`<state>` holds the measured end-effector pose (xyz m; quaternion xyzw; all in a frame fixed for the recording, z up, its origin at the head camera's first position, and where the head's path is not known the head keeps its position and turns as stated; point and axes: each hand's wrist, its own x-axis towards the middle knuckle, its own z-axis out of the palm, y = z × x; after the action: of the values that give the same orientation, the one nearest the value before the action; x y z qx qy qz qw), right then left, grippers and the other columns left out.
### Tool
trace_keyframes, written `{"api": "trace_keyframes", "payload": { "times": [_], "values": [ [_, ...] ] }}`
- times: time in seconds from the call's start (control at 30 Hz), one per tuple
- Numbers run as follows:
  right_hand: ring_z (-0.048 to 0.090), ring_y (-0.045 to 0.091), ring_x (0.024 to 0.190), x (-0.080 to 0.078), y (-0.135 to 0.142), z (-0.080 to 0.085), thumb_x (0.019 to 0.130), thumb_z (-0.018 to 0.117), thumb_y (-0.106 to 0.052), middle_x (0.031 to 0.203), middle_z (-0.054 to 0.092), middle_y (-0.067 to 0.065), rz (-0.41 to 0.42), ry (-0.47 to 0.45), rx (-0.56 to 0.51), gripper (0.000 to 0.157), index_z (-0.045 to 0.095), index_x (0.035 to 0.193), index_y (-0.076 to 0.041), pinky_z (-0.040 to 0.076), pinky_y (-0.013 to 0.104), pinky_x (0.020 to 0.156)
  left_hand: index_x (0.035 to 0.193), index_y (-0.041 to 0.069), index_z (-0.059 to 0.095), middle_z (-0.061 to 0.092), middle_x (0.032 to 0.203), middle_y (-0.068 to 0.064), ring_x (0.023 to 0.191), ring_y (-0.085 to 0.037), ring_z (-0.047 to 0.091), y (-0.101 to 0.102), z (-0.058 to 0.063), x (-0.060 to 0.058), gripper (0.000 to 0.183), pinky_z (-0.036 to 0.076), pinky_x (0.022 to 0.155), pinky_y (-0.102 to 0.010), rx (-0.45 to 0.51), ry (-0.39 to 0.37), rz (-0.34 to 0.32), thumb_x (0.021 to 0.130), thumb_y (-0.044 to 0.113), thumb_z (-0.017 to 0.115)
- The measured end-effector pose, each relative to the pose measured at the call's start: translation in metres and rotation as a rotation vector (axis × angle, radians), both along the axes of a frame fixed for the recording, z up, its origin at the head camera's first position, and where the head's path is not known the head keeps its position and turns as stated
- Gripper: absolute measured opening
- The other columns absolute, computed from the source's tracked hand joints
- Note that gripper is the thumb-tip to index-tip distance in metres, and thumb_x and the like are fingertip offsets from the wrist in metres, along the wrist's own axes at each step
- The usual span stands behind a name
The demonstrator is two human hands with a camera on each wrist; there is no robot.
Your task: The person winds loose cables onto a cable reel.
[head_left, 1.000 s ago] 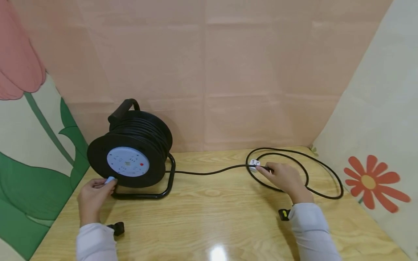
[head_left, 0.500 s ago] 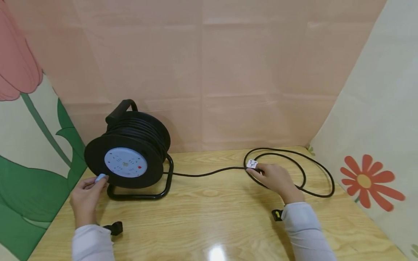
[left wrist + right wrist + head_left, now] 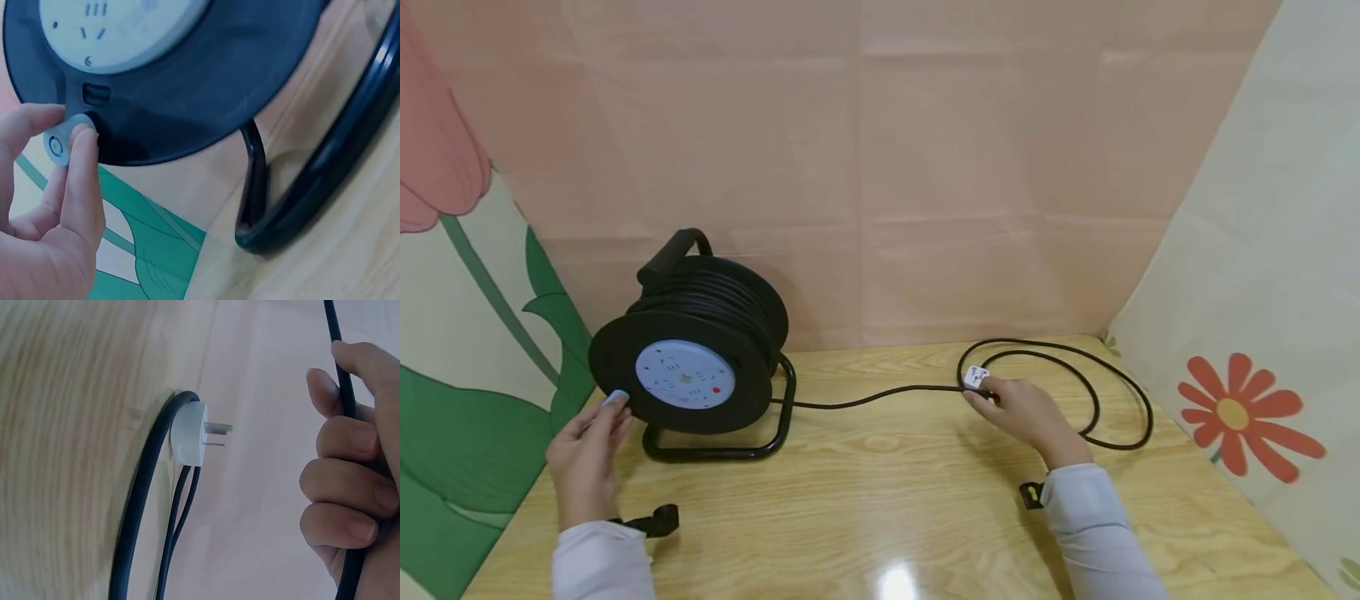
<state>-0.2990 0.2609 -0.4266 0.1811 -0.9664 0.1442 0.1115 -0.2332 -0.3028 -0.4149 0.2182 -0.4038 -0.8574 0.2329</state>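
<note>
On the left of the table stands a black cable reel [image 3: 711, 292] with a pale blue socket panel [image 3: 685, 375] in its front disc. In the left wrist view, my left hand [image 3: 583, 467] pinches the round pale blue knob [image 3: 59, 144] near the disc's rim, thumb and fingers on its sides. From the reel, a black cable [image 3: 872, 398] runs right across the wood to my right hand [image 3: 1021, 412], whose fingers curl around it. Beyond that hand the cable lies in loose loops. A white plug [image 3: 190, 434] with metal prongs lies close by the right hand.
The reel rests on a black tubular stand [image 3: 722, 452] and carries a black handle [image 3: 670, 257] on top. A pink sheet [image 3: 865, 167] hangs behind the wooden table [image 3: 850, 517]. Flower-patterned panels [image 3: 1232, 412] flank both sides.
The knob has moved left and up with my left hand, and the front disc has turned clockwise. The cable loop at the right has shrunk. The head view has shifted slightly.
</note>
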Motion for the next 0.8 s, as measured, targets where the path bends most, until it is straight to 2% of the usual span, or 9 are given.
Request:
{"api": "trace_keyframes", "payload": {
  "times": [0.13, 0.3, 0.43, 0.53, 0.8],
  "values": [
    [0.043, 0.013, 0.054, 0.0, 0.003, 0.0, 0.098, 0.06, -0.051, 0.063, 0.05, -0.008, -0.013, 0.006, 0.009, 0.03, 0.065, 0.09, -0.022, 0.037, 0.033, 0.054, 0.092, -0.001, 0.075, 0.074, 0.086, -0.008, 0.073, -0.014, 0.072, 0.001, 0.004, -0.002, 0.016, 0.059, 0.071, -0.025, 0.053, 0.084, 0.056, 0.08, -0.009, 0.08],
    [0.045, 0.012, 0.055, 0.0, 0.004, 0.001, 0.097, 0.058, -0.056, 0.066, 0.053, -0.009, -0.007, -0.009, 0.015, 0.034, 0.067, 0.091, -0.024, 0.041, 0.034, 0.056, 0.099, -0.002, 0.076, 0.075, 0.089, -0.01, 0.073, -0.016, 0.072, 0.002, 0.007, -0.001, 0.024, 0.059, 0.071, -0.026, 0.066, 0.116, 0.084, 0.077, -0.008, 0.082],
    [0.039, 0.012, 0.051, 0.003, 0.015, 0.006, 0.096, 0.061, -0.056, 0.059, 0.044, -0.007, -0.044, 0.0, 0.028, 0.039, 0.057, 0.075, -0.023, 0.034, 0.031, 0.051, 0.104, -0.002, 0.075, 0.075, 0.092, -0.011, 0.076, -0.016, 0.073, 0.003, 0.008, 0.001, 0.027, 0.058, 0.071, -0.025, 0.089, 0.125, 0.086, 0.078, -0.008, 0.081],
    [0.033, 0.012, 0.049, 0.007, 0.032, 0.009, 0.094, 0.062, -0.058, 0.055, 0.035, -0.006, -0.1, 0.055, 0.032, 0.05, 0.045, 0.064, -0.021, 0.027, 0.03, 0.047, 0.106, -0.002, 0.075, 0.074, 0.094, -0.011, 0.078, -0.016, 0.073, 0.003, 0.01, 0.001, 0.03, 0.058, 0.073, -0.024, 0.09, 0.136, 0.09, 0.077, -0.007, 0.082],
    [0.027, 0.011, 0.044, 0.013, 0.066, 0.016, 0.084, 0.069, -0.065, 0.05, 0.029, -0.009, -0.177, 0.24, 0.062, 0.057, 0.04, 0.059, -0.023, 0.019, 0.028, 0.043, 0.106, -0.003, 0.075, 0.074, 0.093, -0.012, 0.077, -0.016, 0.073, 0.003, 0.012, 0.0, 0.028, 0.058, 0.073, -0.024, 0.099, 0.152, 0.097, 0.079, -0.009, 0.08]
  ]
}}
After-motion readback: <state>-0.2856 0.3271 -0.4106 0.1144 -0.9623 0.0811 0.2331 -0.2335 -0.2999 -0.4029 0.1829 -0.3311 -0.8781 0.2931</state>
